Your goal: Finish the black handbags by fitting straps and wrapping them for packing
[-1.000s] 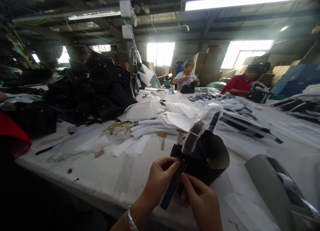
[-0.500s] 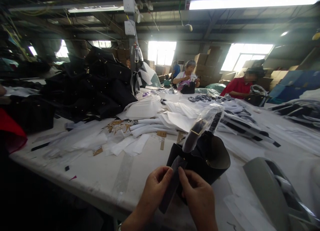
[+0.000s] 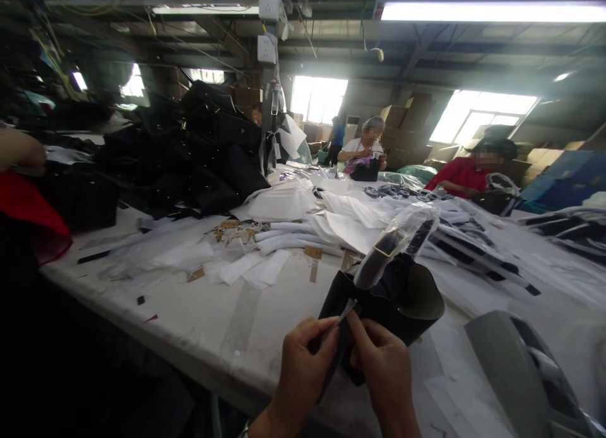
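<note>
A black handbag (image 3: 402,324) stands on the table in front of me, its mouth gaping on the right side. Its handle (image 3: 372,269) rises with a buckle and clear plastic wrap around it. A dark strap (image 3: 330,378) hangs at the near side of the bag, with a thin translucent film at its upper end. My left hand (image 3: 307,356) pinches the strap's edge between thumb and fingers. Close beside it, my right hand (image 3: 384,359) is closed on the same strap near the bag; its curled fingertips are partly hidden.
White foam sheets (image 3: 284,204) and brown tags (image 3: 237,231) lie across the table (image 3: 189,312). Black bags (image 3: 213,147) are piled at the left. A grey tape dispenser (image 3: 506,362) stands at the right. Co-workers (image 3: 457,178) sit across the table; another person's red garment (image 3: 33,211) shows at left.
The view has shifted, so the scene sits further right. My hands have turned the strap from its flat face to edge-on, and the film at its top now stands up between my fingers.
</note>
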Demonstrator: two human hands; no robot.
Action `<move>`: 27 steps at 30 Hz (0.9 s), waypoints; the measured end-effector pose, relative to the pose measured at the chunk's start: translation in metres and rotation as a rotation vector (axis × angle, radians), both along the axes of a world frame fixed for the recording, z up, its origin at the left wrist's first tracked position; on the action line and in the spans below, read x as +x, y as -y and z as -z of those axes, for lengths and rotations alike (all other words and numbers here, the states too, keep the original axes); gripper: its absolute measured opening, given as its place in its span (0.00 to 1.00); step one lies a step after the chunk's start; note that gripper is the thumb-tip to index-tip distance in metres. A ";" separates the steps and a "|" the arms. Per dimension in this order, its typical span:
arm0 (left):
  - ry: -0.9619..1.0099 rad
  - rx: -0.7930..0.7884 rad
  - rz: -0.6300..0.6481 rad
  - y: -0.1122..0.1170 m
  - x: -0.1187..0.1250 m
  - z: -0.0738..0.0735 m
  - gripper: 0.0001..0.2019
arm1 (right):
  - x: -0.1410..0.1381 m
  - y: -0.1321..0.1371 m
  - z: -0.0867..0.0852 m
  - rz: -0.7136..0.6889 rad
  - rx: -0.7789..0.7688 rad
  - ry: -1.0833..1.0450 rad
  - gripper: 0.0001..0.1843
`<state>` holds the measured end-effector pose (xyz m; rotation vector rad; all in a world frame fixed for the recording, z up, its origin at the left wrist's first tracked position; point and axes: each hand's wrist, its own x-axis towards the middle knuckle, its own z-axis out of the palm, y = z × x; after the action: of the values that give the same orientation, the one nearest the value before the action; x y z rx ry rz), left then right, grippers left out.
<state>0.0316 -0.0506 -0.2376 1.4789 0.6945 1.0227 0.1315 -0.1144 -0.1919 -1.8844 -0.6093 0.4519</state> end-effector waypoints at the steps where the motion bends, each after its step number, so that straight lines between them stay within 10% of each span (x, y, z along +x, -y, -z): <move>1: -0.013 0.076 -0.031 0.001 -0.001 0.000 0.09 | -0.001 -0.001 -0.001 0.003 -0.004 0.006 0.29; 14: -0.378 1.091 -0.064 -0.011 -0.023 -0.008 0.14 | 0.006 0.004 0.012 -0.146 0.242 -0.404 0.28; 23: -0.304 1.262 0.035 -0.004 -0.045 0.011 0.16 | -0.001 0.008 0.001 -0.211 0.131 -0.170 0.29; 27: -0.197 1.068 0.043 0.010 -0.063 0.026 0.15 | 0.003 0.009 0.005 -0.176 0.122 -0.164 0.29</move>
<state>-0.0311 -0.0611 -0.2635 2.5183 0.2082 1.3018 0.1341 -0.1235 -0.1966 -1.6666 -0.6795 0.6617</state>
